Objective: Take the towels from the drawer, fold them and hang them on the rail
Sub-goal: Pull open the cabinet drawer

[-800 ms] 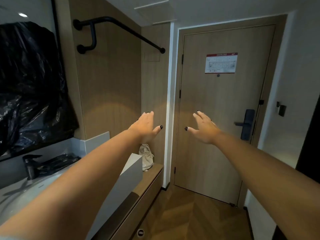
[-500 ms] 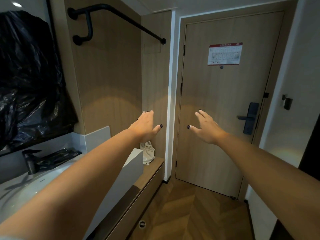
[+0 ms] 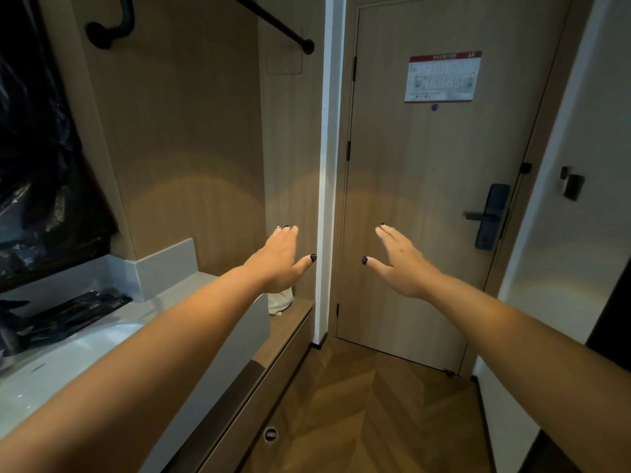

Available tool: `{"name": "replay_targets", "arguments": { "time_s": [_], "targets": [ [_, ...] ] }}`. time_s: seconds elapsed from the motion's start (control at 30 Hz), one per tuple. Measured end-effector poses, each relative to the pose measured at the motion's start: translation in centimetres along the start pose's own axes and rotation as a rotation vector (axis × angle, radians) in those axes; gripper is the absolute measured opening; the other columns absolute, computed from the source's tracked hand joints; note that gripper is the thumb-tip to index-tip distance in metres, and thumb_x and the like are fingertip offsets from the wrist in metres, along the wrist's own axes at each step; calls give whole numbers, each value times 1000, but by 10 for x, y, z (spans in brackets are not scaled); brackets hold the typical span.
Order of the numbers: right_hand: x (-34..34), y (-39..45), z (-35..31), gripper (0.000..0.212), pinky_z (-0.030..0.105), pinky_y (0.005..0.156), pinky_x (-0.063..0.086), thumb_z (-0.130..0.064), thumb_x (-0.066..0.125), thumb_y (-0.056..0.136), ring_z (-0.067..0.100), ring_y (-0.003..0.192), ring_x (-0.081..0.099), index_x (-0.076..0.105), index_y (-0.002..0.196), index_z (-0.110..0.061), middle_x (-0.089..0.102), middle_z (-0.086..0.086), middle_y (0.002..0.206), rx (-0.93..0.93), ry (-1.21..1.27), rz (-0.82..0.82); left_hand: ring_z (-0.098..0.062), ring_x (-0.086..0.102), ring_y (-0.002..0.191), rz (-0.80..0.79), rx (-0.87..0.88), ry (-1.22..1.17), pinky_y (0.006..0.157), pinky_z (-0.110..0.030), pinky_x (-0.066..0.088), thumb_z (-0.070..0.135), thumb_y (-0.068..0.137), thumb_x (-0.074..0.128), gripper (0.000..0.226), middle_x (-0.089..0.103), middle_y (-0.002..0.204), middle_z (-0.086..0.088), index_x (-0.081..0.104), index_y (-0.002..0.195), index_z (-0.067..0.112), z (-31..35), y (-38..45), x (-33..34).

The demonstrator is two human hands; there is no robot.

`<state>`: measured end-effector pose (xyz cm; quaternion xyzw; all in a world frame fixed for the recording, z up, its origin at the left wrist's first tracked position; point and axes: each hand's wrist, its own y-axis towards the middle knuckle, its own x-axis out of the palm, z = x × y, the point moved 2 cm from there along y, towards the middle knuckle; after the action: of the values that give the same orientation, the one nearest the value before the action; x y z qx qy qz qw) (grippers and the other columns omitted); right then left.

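Both arms stretch forward at chest height with palms down. My left hand (image 3: pixel 281 259) has straight fingers and holds nothing. My right hand (image 3: pixel 397 259) is flat too and holds nothing, a short gap apart from the left. A black rail (image 3: pixel 269 20) runs high along the wooden wall at upper left, well above both hands, with nothing hanging on it. Below my left arm a low wooden drawer front (image 3: pixel 273 380) with a round pull (image 3: pixel 270 434) is closed. No towel is in sight.
A wooden door (image 3: pixel 430 206) with a dark handle lock (image 3: pixel 488 216) stands straight ahead. A white washbasin counter (image 3: pixel 78 349) lies at left under a mirror covered in black plastic (image 3: pixel 41 158). A small white cloth bag (image 3: pixel 280 301) sits on the wooden ledge. The floor is herringbone wood.
The view has tilted downward, so the rail and door notice sit lower or nearer the top edge. Both hands keep the same flat, outstretched pose.
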<state>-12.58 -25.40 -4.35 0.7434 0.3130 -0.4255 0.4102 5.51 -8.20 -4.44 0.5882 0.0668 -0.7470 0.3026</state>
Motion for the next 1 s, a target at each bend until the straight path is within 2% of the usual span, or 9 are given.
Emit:
{"name": "replay_targets", "arguments": {
  "time_s": [0.53,1.0],
  "targets": [
    [74,126,44,73,36,123,10,-44,45,101,14,152,0,9,158,-13,8,1,165,14,13,-61,-20,-6,152,-65,44,-62,122,-43,13,50,101,40,79,1,166,-6,1,158,12,-73,137,68],
    [148,192,83,73,35,121,11,-44,45,101,15,152,1,9,158,-15,9,1,165,2,69,-158,-18,-4,153,-139,10,-92,123,-40,14,46,102,40,75,4,166,-5,3,157,12,-108,199,133]
  ]
}}
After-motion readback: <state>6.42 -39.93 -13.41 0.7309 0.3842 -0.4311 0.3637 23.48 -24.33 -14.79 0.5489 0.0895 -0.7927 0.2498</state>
